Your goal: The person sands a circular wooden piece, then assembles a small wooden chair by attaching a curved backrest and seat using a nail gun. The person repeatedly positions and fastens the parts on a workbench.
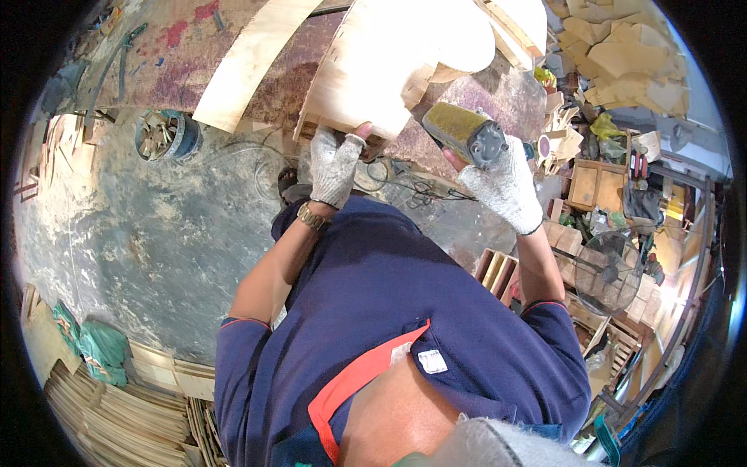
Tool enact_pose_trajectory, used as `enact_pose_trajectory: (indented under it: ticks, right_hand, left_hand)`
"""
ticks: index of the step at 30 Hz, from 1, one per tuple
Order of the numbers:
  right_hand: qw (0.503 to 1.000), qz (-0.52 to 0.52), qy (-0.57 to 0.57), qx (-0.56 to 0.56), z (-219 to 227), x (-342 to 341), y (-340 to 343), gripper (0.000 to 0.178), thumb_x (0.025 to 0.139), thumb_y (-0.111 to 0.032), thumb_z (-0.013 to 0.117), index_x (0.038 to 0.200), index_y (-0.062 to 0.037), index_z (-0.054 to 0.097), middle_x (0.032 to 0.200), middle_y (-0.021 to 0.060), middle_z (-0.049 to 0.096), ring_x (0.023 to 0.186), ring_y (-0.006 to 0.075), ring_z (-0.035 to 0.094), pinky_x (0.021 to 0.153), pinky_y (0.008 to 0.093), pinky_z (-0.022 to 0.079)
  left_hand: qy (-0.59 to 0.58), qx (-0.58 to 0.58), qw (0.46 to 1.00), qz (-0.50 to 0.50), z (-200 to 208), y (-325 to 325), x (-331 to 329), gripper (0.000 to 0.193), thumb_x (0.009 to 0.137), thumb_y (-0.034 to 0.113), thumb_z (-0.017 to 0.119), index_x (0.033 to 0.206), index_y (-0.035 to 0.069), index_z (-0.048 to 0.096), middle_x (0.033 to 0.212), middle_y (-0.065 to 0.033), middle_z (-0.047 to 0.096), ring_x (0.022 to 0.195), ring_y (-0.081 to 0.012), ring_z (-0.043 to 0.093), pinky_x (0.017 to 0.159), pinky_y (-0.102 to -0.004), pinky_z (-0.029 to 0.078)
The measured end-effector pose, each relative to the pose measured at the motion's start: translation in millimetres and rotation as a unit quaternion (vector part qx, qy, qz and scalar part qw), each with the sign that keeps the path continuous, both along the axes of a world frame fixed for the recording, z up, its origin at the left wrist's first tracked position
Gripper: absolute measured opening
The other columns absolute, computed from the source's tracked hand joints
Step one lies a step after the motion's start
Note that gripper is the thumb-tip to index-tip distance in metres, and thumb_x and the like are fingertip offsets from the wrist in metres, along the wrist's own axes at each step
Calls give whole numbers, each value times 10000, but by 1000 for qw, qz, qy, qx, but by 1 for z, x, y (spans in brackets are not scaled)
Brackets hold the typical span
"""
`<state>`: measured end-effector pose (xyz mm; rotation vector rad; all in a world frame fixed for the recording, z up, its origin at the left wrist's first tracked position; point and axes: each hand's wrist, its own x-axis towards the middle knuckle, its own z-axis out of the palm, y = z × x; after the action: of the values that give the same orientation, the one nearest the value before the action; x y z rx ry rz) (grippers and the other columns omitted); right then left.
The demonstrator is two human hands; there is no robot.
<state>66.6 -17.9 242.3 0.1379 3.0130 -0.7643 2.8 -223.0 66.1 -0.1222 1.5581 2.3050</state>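
Observation:
My left hand (334, 167), in a white knit glove with the thumb bare, grips the near edge of a pale plywood piece (342, 86). Its fingers are partly hidden at the wood's underside. The piece has a curved outline and is washed out by bright light at the far side. In my gloved right hand (506, 187) is what looks like a pneumatic nail gun (467, 132), with a worn yellow-green body and a dark end cap. The gun is held just right of the plywood, apart from it. A long curved plywood strip (249, 66) lies to the left on the stained worktable (171, 70).
A blue bucket (185, 138) of wood scraps stands by the table's left. Dark cords (424, 189) run below the table edge. At right are a wire-guarded fan (609, 272), a wooden box (595, 185) and piled offcuts. Stacked wood strips (109, 420) lie lower left.

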Motion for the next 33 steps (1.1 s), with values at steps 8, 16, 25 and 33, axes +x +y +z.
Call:
enact_pose_trajectory:
  ticks: [8, 16, 25, 33]
  right_hand:
    - [998, -2, -28, -59, 9, -3, -13, 622, 825, -186, 825, 1395, -78, 601, 1056, 206, 766, 1012, 353, 770, 831, 389, 595]
    - [994, -5, -85, -64, 9, 2, -32, 720, 797, -140, 831, 1464, -139, 560, 1115, 194, 761, 1061, 368, 755, 878, 394, 594]
    - [993, 14, -115, 3, -6, 21, -40, 817, 799, -94, 803, 1549, -155, 482, 1228, 154, 748, 1071, 317, 749, 912, 393, 586]
    - [995, 10, -96, -17, -16, 35, -50, 791, 815, -56, 792, 1547, -120, 501, 1265, 171, 737, 1136, 333, 742, 933, 359, 572]
  left_hand:
    - [8, -2, 1000, -5, -3, 0, -1, 484, 952, 242, 814, 1297, -35, 618, 1182, -96, 709, 1063, -161, 659, 909, -323, 537]
    - [-13, -30, 999, -8, 4, -2, -1, 454, 922, 322, 836, 1111, -54, 667, 934, -93, 727, 803, -149, 668, 713, -313, 544]
    - [-55, -16, 997, -53, 8, -7, -3, 435, 920, 334, 844, 1052, -37, 660, 870, -51, 702, 658, -89, 636, 543, -249, 508]
    - [-80, 16, 996, -43, 8, -6, -1, 405, 916, 315, 854, 1037, -17, 656, 843, -39, 698, 597, -71, 626, 508, -221, 509]
